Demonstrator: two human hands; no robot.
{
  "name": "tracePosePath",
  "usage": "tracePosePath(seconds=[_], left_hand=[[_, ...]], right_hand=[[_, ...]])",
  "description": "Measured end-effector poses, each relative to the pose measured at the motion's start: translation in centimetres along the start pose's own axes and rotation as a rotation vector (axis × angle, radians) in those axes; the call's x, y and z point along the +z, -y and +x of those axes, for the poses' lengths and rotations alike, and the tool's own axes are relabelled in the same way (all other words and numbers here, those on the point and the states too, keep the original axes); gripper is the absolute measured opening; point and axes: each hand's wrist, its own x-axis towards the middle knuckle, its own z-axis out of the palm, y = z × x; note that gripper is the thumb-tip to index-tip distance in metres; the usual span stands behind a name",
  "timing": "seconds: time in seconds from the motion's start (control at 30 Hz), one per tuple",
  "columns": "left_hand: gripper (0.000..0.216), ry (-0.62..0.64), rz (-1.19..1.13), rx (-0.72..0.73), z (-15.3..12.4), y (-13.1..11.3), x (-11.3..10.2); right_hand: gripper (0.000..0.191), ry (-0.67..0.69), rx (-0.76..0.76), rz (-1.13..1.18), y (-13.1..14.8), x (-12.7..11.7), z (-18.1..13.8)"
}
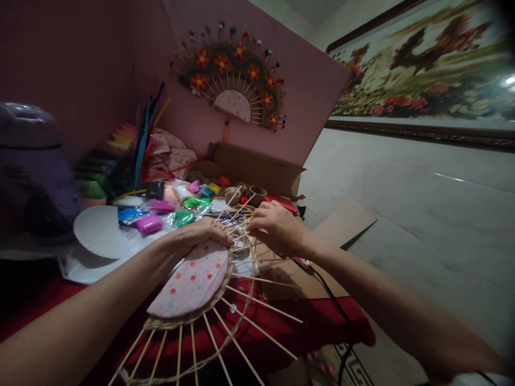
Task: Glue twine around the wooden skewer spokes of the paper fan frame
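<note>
The fan frame [193, 281] lies flat on the bench [322, 321], near the person's edge. Its long axis runs diagonally from near left to far right. The straight side of the half-disc looks to the left, and the wooden sticks [257, 303] spread out to the right and toward the person.

The left hand [197, 233] rests on the far end of the half-disc, its grip spread and the fingers stretched flat. The right hand [277, 228] is just beside it, its grip pressed together and pinching the wooden sticks at the far side.

The bench has a red cloth, with a cardboard sheet [306, 279] under the right wrist. Behind are coloured clay packets [183, 217], a white paper plate [98, 230] and a cardboard box [253, 166]. A finished fan [235, 80] with red flowers hangs on the pink board, and a framed painting [426, 69] is on the pale wall.

The half-disc is pink with dots, rimmed with rough braided fibre; the sticks are thin and pale.
</note>
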Motion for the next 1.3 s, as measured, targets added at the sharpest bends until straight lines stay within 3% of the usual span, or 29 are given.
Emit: tracePosePath(seconds=[0.33,0.63,0.9,1.2,1.3], left_hand=[[0.009,-0.012,0.035,0.037,0.2,0.4,-0.1],[0.009,-0.043,0.046,0.013,0.4,0.4,0.3],[0.009,-0.023,-0.025,-0.003,0.0,-0.1,0.2],[0.009,-0.017,-0.011,0.004,0.0,0.0,0.4],[0.011,-0.029,-0.004,-0.02,-0.1,-0.1,0.4]], right_hand=[[0.019,-0.039,-0.114,-0.089,-0.2,1.3,0.4],[0.016,0.003,-0.112,-0.144,0.0,1.3,0.5],[0.017,0.009,0.072,-0.14,0.3,2.0,0.7],[0.021,-0.223,0.338,-0.045,-0.2,0.7,0.3],[0.025,-0.211,0.344,-0.122,-0.4,0.7,0.1]])
